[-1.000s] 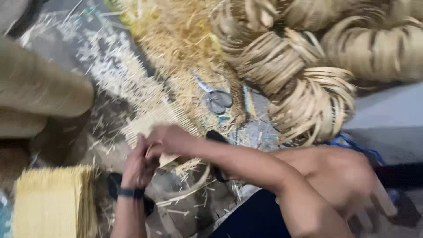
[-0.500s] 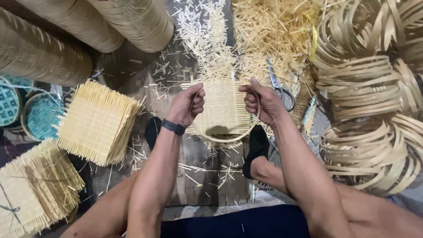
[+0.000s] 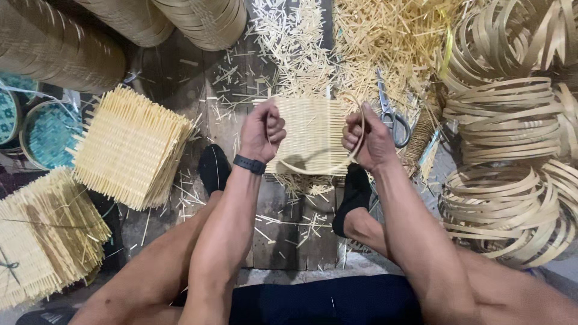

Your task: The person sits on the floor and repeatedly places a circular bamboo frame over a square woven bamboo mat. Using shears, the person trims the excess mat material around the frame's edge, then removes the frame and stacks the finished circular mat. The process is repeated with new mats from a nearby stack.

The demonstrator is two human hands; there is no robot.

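The pale woven mat (image 3: 311, 133), square with a thin hoop (image 3: 337, 165) bowed round it, sits above the floor between my fists, my left hand (image 3: 263, 131) and right hand (image 3: 366, 137) both clenched on its edges.

A basket-weaving workshop floor: stacks of square pale woven bamboo mats (image 3: 129, 147), coiled bamboo-strip hoops (image 3: 512, 120), scattered straw-coloured offcuts (image 3: 295, 42).

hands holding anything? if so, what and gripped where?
Both grip a woven bamboo mat with a thin hoop strip around it: left hand on its left edge, right hand on its right edge.
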